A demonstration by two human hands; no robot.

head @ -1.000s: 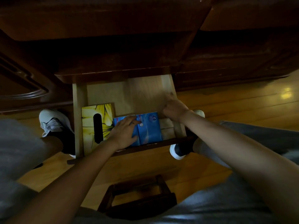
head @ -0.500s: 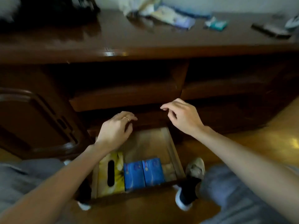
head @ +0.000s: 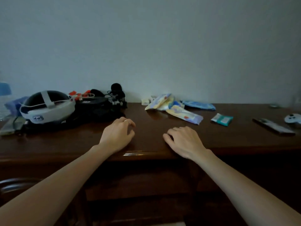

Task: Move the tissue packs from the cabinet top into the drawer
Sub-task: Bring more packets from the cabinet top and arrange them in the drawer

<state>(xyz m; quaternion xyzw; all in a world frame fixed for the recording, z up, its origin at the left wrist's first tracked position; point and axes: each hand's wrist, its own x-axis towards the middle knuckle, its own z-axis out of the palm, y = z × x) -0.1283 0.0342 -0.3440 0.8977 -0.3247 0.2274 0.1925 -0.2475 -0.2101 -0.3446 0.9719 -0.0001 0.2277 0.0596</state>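
We note left hand (head: 118, 136) and right hand (head: 183, 141) loosely curled, empty, over worktop (head: 65, 142) edge; tissue packs (head: 184, 114) beyond right hand.

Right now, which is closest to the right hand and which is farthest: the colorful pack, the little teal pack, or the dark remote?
From the right hand, in the head view:
1. Colorful tissue pack, just beyond the hand and slightly right.
2. Small teal pack, farther right on the cabinet top.
3. Dark remote, far right near the edge of view.
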